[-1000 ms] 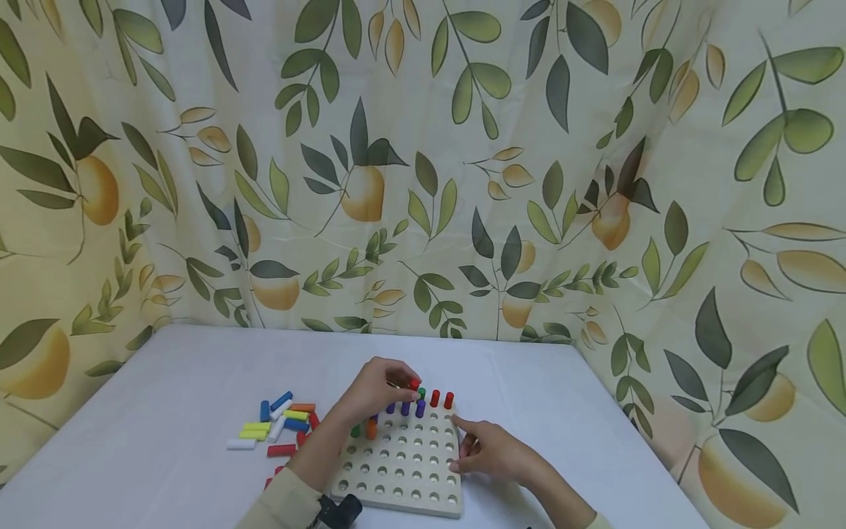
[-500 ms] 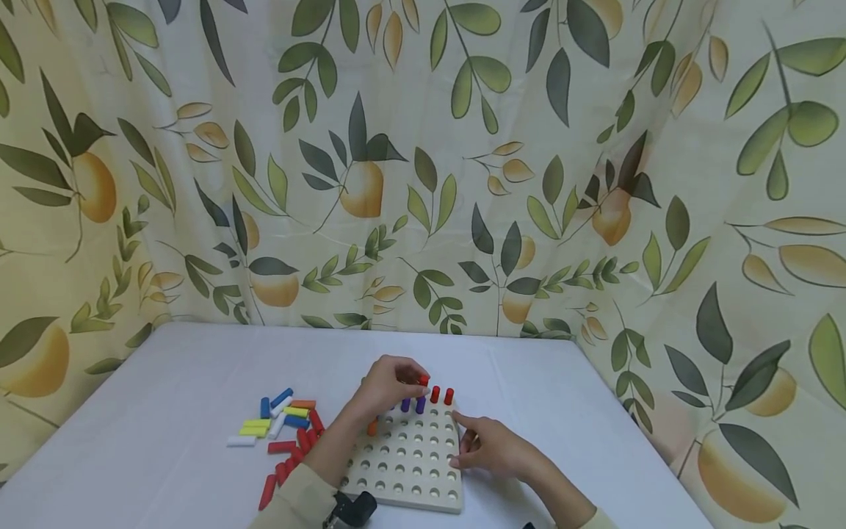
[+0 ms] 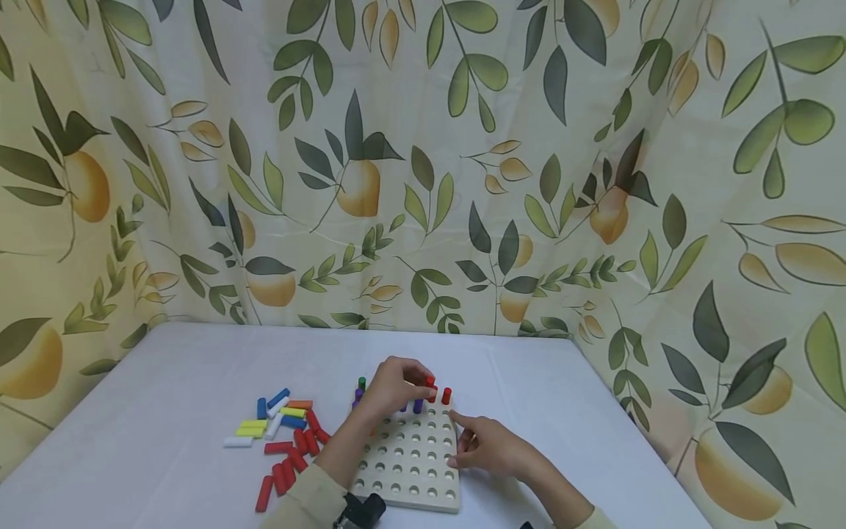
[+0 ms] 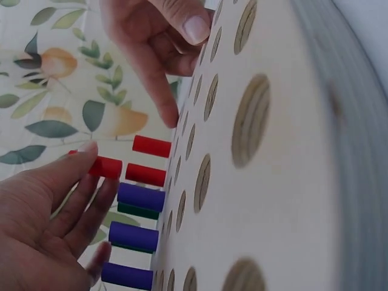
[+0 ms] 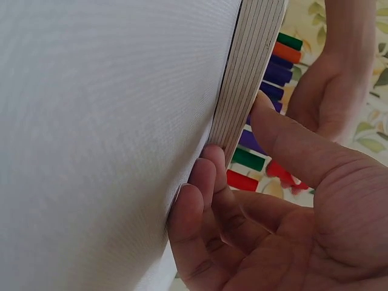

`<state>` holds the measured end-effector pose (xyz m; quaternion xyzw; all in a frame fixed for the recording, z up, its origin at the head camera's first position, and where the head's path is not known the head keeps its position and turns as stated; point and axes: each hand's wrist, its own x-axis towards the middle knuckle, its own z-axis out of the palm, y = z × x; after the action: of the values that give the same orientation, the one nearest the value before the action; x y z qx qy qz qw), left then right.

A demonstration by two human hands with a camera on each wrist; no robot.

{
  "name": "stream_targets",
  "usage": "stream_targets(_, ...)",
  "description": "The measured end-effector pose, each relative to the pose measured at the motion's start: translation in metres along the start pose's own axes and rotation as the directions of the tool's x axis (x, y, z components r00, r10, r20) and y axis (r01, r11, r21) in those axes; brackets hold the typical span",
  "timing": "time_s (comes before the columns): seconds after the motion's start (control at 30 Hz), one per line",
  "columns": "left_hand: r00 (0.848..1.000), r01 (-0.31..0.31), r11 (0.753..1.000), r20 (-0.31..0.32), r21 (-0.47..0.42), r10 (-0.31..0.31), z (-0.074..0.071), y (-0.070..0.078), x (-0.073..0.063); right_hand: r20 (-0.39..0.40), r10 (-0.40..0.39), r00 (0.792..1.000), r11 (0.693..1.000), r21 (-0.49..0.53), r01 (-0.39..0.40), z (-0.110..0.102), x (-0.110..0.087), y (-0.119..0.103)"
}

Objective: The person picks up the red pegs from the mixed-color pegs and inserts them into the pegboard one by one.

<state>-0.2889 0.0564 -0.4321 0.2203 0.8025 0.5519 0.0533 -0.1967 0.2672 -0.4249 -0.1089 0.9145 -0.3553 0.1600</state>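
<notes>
A patterned curtain (image 3: 423,169), printed with leaves and orange fruit, rises well beyond the fingers of both hands. Beneath those fingers spreads a white-covered bench (image 3: 172,411), and on it lies a pale wooden board (image 4: 297,194) with rows of round holes, below the left fingers and touching the right ones. The right hand (image 3: 492,443) holds the board's right edge, thumb over the top and other fingers bent in against the side (the index finger reaches towards the far corner). The left hand (image 3: 394,386) is above the board's far edge, its thumb and fingers clamped on a red peg (image 4: 108,167), which is raised off the board. Left of these fingers and nearer the person, loose pegs (image 3: 264,494) in red, white, yellow, blue and orange lie scattered. Purple pegs (image 4: 133,235) stand in the board just beside the left fingers, green pegs (image 4: 138,211) behind them. Two upright red pegs (image 4: 151,146) stand between the left fingers and the right.
</notes>
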Motion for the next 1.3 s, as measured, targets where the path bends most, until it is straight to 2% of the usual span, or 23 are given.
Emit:
stream_targets(0.3, 1.000, -0.024, 0.999, -0.006, 0.038, 0.025, 0.008, -0.002, 0.003, -0.003, 0.007, 1.000, 1.000, 0.003, -0.007, 0.000, -0.001, -0.001)
stream_targets(0.5, 0.998, -0.045, 0.998, 0.043, 0.047, 0.043, 0.010, -0.005, 0.003, -0.008, 0.012, 1.000, 1.000, -0.001, -0.012, 0.000, -0.001, -0.001)
stream_targets(0.77, 0.992, -0.112, 0.991, 0.074, 0.071, 0.107, 0.009, -0.008, 0.004, -0.009, 0.002, 1.000, 1.000, -0.009, -0.002, 0.000, 0.000, 0.000)
stream_targets(1.13, 0.987, -0.124, 0.989, 0.114, 0.085, 0.113, 0.008, -0.013, 0.005, -0.014, 0.017, 1.000, 1.000, -0.008, -0.017, 0.001, 0.000, -0.001)
stream_targets(1.3, 0.986, -0.139, 0.984, 0.106, 0.107, 0.128, 0.007, -0.014, 0.006, -0.009, 0.011, 1.000, 1.000, -0.010, -0.011, 0.001, 0.001, 0.000)
